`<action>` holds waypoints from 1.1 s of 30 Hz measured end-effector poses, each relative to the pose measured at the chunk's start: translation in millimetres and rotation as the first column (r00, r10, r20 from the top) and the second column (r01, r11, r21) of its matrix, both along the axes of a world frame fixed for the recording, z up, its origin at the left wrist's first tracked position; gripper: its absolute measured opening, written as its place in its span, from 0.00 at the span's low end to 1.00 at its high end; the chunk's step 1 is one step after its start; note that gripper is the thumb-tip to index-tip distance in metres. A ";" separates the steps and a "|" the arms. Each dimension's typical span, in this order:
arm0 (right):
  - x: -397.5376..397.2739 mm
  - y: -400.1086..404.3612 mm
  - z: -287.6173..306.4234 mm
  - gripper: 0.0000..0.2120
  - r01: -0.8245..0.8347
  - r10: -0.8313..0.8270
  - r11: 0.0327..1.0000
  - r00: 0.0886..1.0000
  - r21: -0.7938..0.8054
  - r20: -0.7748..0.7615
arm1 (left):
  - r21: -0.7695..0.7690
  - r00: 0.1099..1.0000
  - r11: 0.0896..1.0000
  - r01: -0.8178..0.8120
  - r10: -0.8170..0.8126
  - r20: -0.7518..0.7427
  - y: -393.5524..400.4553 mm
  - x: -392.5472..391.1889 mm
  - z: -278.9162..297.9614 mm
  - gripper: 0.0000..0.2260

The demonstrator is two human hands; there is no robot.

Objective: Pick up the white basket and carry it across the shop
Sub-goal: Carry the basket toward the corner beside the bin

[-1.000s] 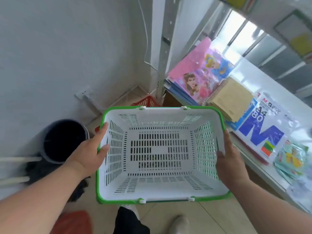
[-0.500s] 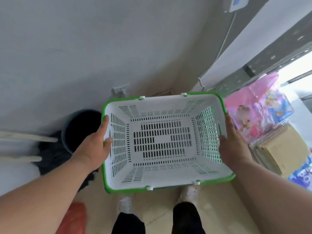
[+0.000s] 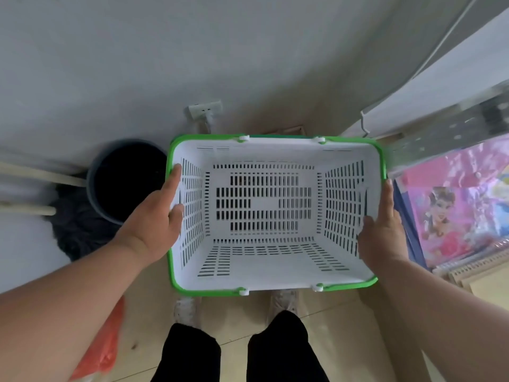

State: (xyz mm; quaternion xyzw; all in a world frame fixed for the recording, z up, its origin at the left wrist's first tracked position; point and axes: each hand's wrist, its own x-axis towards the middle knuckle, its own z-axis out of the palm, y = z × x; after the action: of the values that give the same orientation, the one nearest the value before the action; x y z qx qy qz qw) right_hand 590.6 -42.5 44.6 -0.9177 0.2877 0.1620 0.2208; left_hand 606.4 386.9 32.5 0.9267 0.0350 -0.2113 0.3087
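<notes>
The white basket (image 3: 264,260) has slotted walls and a green rim, and it is empty. I hold it level in front of me, above my feet. My left hand (image 3: 157,219) grips its left side, thumb inside the wall and fingers outside. My right hand (image 3: 382,232) grips its right side the same way. The basket's handles lie folded down along the rim.
A grey wall with a socket (image 3: 205,110) faces me. A dark bucket (image 3: 124,180) and a mop head (image 3: 80,227) with pale handles stand at the left. An orange bag (image 3: 104,346) lies on the floor. At the right, a shelf holds pink folders (image 3: 454,210) and notebooks (image 3: 484,274).
The view has swung left: the shelf has slid to the right edge and the wall now fills the front. The basket stays in both hands and sits squarer in view.
</notes>
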 end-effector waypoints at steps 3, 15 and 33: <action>-0.6 -3.6 6.5 0.44 -0.007 0.007 1.000 0.999 0.025 -0.031 | -0.011 1.000 1.000 0.015 -0.015 -0.026 2.7 -8.6 7.4 0.38; -29.3 -5.2 15.5 0.46 0.005 0.000 0.999 0.995 0.047 -0.102 | 0.011 0.993 0.998 0.063 -0.061 -0.102 6.3 -16.6 8.4 0.39; -1.3 1.3 -137.8 0.53 -0.228 0.174 0.962 0.935 -0.148 -0.310 | 0.420 0.978 0.892 0.168 -0.096 -0.186 -16.6 -34.8 -155.5 0.38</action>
State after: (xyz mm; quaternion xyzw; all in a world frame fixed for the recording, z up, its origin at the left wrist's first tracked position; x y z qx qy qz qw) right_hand 589.3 -41.2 -93.2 -0.9242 0.2353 0.2918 0.0732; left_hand 571.6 370.2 -123.1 0.9523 0.0427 -0.2924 0.0758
